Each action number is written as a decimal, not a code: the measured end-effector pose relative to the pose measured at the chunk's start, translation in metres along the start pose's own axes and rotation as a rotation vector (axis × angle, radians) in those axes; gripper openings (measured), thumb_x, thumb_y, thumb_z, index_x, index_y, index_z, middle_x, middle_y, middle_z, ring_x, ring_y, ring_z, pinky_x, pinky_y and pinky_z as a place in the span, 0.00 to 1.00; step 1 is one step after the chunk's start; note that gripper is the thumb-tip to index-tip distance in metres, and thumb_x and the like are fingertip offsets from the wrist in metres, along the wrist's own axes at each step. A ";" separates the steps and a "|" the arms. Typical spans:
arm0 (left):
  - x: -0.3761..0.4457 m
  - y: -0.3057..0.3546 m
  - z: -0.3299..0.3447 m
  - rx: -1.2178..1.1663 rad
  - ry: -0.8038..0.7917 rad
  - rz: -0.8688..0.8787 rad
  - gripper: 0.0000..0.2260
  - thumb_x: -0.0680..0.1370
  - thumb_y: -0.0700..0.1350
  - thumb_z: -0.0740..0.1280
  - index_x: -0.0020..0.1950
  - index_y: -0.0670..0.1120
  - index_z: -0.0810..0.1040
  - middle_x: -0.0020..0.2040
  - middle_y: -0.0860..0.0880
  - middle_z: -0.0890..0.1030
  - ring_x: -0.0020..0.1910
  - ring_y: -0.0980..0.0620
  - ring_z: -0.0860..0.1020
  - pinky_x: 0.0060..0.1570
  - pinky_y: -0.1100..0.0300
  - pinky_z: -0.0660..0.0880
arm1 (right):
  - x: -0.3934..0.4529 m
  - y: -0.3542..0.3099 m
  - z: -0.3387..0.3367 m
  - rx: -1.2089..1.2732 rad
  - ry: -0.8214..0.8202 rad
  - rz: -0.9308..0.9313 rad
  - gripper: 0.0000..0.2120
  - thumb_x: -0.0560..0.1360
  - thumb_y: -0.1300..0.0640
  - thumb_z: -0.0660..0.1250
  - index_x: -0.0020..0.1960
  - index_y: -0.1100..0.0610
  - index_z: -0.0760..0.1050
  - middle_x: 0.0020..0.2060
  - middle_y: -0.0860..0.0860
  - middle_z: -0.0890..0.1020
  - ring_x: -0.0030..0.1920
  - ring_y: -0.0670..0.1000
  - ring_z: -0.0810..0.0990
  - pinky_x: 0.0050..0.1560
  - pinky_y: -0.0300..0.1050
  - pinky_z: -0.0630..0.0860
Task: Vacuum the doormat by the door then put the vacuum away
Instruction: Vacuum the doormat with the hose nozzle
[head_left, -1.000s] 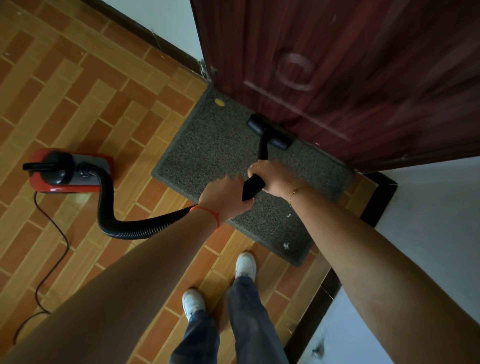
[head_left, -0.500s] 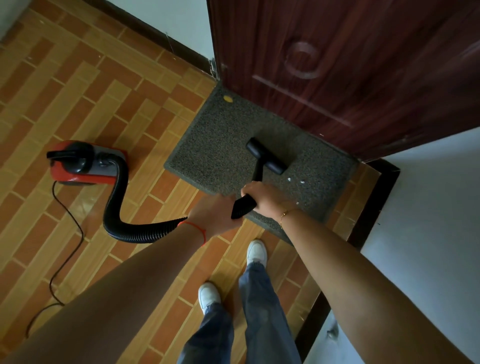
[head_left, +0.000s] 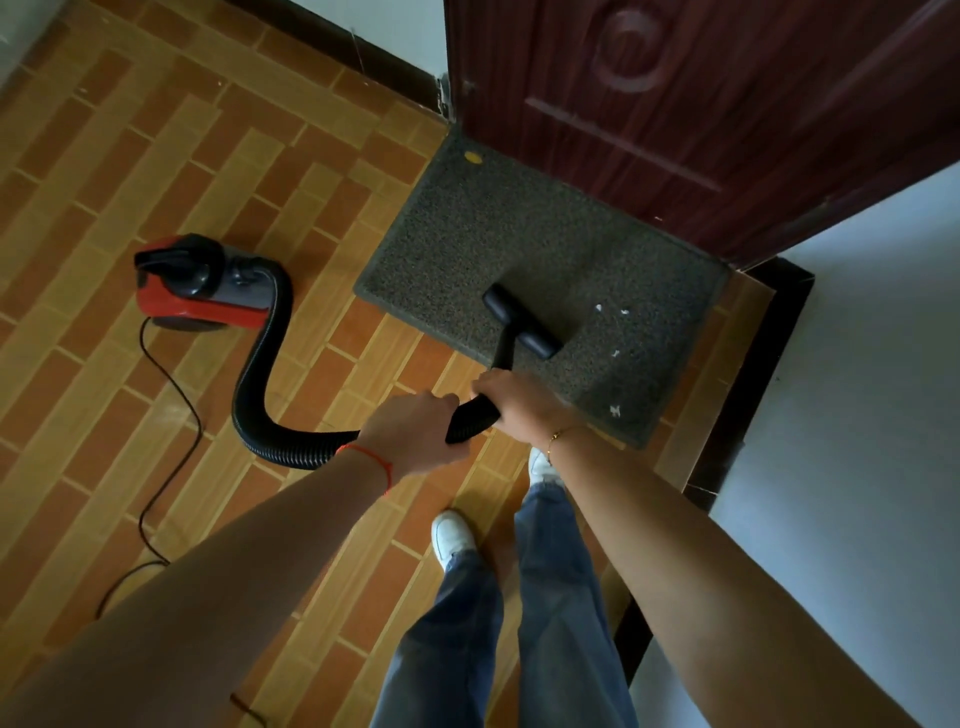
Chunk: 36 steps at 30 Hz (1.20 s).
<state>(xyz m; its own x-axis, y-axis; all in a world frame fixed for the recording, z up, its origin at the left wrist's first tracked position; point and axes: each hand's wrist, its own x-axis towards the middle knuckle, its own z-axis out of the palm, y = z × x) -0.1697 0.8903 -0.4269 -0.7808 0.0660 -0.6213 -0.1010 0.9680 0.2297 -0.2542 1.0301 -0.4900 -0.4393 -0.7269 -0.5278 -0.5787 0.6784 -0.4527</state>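
A grey speckled doormat (head_left: 467, 234) lies on the floor against a dark red door (head_left: 701, 104). The black vacuum nozzle (head_left: 522, 322) rests on the mat near its front edge. Both hands grip the black wand (head_left: 475, 415): my left hand (head_left: 415, 431) lower on it, my right hand (head_left: 514, 400) higher up. A ribbed black hose (head_left: 260, 384) curves from the wand to the red and grey vacuum body (head_left: 202, 286) on the floor to the left. A few white scraps (head_left: 615, 353) lie on the mat's right part, and a yellow spot (head_left: 472, 156) marks its far corner.
The floor is orange-brown brick-pattern tile (head_left: 130, 156). A black power cord (head_left: 156, 467) trails from the vacuum body toward the bottom left. A white wall with a dark skirting (head_left: 737, 389) stands on the right. My feet in white shoes (head_left: 452, 535) stand just before the mat.
The nozzle has been pulled back from the door's foot across the mat to near its front edge. Both hands drew toward me with the wand.
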 end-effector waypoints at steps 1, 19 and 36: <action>-0.007 -0.003 0.004 0.004 -0.005 -0.001 0.14 0.76 0.57 0.62 0.53 0.48 0.73 0.34 0.51 0.74 0.32 0.50 0.75 0.31 0.58 0.72 | -0.003 -0.007 0.004 0.006 -0.003 0.000 0.06 0.75 0.63 0.64 0.43 0.55 0.70 0.47 0.52 0.79 0.45 0.55 0.81 0.40 0.46 0.75; -0.042 -0.027 0.035 0.063 0.005 -0.009 0.15 0.76 0.57 0.61 0.54 0.48 0.73 0.32 0.52 0.72 0.28 0.53 0.71 0.26 0.61 0.67 | -0.009 -0.046 0.040 -0.030 0.040 -0.010 0.09 0.74 0.66 0.65 0.44 0.54 0.68 0.50 0.51 0.78 0.48 0.54 0.80 0.39 0.43 0.70; 0.059 0.024 -0.010 -0.021 0.039 -0.054 0.14 0.77 0.56 0.63 0.53 0.48 0.73 0.32 0.53 0.70 0.28 0.54 0.70 0.26 0.61 0.65 | 0.026 0.057 -0.025 -0.094 -0.022 0.007 0.08 0.73 0.67 0.66 0.49 0.57 0.75 0.52 0.50 0.78 0.49 0.54 0.82 0.49 0.52 0.80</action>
<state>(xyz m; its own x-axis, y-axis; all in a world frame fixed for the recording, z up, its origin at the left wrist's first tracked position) -0.2243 0.9147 -0.4503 -0.7975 0.0035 -0.6033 -0.1564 0.9646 0.2124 -0.3159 1.0469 -0.5115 -0.4291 -0.7189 -0.5469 -0.6377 0.6699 -0.3802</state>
